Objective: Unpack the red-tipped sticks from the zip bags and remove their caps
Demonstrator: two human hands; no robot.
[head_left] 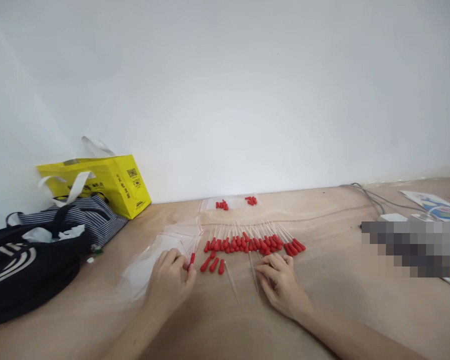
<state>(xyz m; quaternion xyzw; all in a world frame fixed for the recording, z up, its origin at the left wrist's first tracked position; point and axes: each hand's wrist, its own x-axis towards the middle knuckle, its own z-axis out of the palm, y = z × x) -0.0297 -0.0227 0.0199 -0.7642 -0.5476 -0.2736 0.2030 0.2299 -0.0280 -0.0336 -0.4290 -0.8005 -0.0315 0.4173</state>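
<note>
My left hand [172, 272] is closed, with a red rubber dropper bulb [192, 259] pinched between thumb and fingers. My right hand [279, 280] rests on the table with its fingers curled together at a clear glass dropper tube [254, 275]; the exact grip is partly hidden. Between the hands lie several loose red bulbs [212, 265] and another bare glass tube [232, 285]. Behind them spreads a row of assembled droppers [243, 242], red bulbs toward me and glass stems pointing to the wall.
Clear plastic bags [146, 270] lie beside my left hand. Farther back, another plastic bag [234, 202] carries small red bulbs. On the left stand a yellow bag [131, 187] and a black bag [33, 280]. A grey cable [371, 197] and printed sheet [435, 205] are at right.
</note>
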